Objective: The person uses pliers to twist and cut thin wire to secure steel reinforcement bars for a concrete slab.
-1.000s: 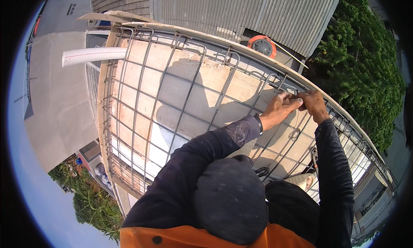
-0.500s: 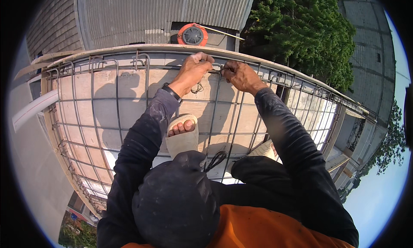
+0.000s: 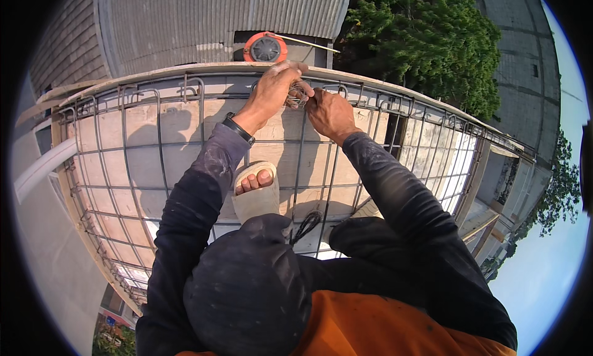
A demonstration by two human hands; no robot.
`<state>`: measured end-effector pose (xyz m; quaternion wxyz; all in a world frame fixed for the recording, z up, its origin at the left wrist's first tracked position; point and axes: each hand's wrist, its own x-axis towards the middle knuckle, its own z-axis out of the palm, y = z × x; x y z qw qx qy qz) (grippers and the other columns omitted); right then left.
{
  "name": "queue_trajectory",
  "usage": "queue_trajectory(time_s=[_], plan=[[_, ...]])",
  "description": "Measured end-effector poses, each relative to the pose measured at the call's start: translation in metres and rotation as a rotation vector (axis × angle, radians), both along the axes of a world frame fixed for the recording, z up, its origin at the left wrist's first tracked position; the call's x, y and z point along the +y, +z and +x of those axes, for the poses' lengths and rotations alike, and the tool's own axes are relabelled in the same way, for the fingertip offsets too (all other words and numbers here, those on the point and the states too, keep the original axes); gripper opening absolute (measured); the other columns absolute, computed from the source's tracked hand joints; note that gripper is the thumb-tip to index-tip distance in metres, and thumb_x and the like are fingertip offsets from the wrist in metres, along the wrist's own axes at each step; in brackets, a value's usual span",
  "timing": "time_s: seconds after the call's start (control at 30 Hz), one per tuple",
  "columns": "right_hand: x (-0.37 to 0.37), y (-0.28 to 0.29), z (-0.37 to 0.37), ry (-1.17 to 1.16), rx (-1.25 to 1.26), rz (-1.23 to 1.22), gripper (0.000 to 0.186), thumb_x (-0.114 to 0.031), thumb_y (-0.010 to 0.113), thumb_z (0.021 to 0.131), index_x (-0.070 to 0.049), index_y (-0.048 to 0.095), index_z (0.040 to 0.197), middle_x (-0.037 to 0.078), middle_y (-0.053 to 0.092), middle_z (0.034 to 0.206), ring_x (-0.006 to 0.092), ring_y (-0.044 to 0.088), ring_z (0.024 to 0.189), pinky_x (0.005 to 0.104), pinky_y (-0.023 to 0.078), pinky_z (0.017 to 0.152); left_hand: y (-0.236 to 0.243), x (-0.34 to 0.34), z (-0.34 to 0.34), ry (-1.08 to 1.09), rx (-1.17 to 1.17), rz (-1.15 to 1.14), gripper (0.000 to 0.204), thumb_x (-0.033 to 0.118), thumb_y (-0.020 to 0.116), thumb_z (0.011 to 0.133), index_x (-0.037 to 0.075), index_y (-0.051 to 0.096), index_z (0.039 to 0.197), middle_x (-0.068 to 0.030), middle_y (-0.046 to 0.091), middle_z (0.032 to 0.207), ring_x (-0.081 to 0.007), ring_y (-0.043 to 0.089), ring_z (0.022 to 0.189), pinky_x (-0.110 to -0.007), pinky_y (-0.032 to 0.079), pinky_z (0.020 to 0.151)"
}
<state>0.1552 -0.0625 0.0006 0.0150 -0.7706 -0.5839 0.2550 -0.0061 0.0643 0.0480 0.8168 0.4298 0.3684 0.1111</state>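
My left hand (image 3: 272,98) is closed round a small looped bundle of thin tie wire (image 3: 296,96), near the far edge of a steel rebar grid. Against the right side of this bundle, my right hand (image 3: 332,114) has its fingers pinched together on the wire; the exact strand is hidden. Both hands hover over the hooked bar ends of the rebar grid (image 3: 162,139). A second, dark loop of wire (image 3: 307,225) lies on the grid by my knees.
Plywood boards (image 3: 179,121) lie under the grid, and a wooden form edge (image 3: 148,75) runs along its far side. My sandalled foot (image 3: 256,189) stands on the mesh. A white pipe (image 3: 46,167) juts out left. Beyond are an orange-and-black round lid (image 3: 265,49), corrugated roofing (image 3: 185,22) and a tree (image 3: 426,47).
My right hand has come off the far rebar and moved left to meet my left hand. The wire bundle, earlier hanging below my left hand, is now up between both hands.
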Motion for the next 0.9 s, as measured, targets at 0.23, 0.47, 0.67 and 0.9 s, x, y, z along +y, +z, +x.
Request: queue_trajectory(time_s=[0.23,0.47,0.67,0.9], plan=[[0.013,0.019,-0.037,-1.298,0.983,-0.161,0.029,-0.024,0.055,0.107,-0.005,0.066,0.087,0.000,0.055,0.068,0.0118,0.047,0.057,0.0295,0.033,0.047,-0.045,-0.008,-0.028,-0.200,0.195,1.401,0.045,0.012,0.059,0.100,0.013,0.060,0.145,-0.0059,0.074,0.124,-0.0255,0.069,0.111,-0.042,0.052,0.102],[-0.006,0.030,-0.017,-1.269,1.330,-0.223,0.035,-0.038,0.049,0.113,-0.008,0.065,0.107,-0.001,0.062,0.077,0.0098,0.051,0.058,0.0267,0.040,0.048,-0.053,-0.018,-0.010,-0.368,0.231,1.588,0.034,0.018,0.065,0.099,0.016,0.072,0.133,-0.0015,0.071,0.120,-0.0205,0.062,0.117,-0.043,0.041,0.111],[-0.083,0.101,0.057,-0.157,0.569,-0.645,0.061,-0.052,0.065,0.101,-0.001,0.066,0.133,0.019,0.076,0.097,0.0303,0.077,0.090,0.0434,0.062,0.082,-0.054,-0.019,-0.008,-0.421,0.307,1.569,0.026,0.027,0.065,0.102,0.016,0.076,0.122,0.0002,0.071,0.116,-0.0198,0.062,0.110,-0.042,0.040,0.107],[-0.243,0.091,0.143,0.068,-0.171,-0.650,0.069,-0.042,0.083,0.085,-0.007,0.056,0.139,0.018,0.064,0.125,0.0367,0.065,0.121,0.0490,0.056,0.097,-0.053,-0.015,-0.001,-0.377,0.300,1.510,0.024,0.028,0.069,0.101,0.015,0.077,0.119,-0.0001,0.073,0.111,-0.0193,0.065,0.105,-0.041,0.040,0.104]])
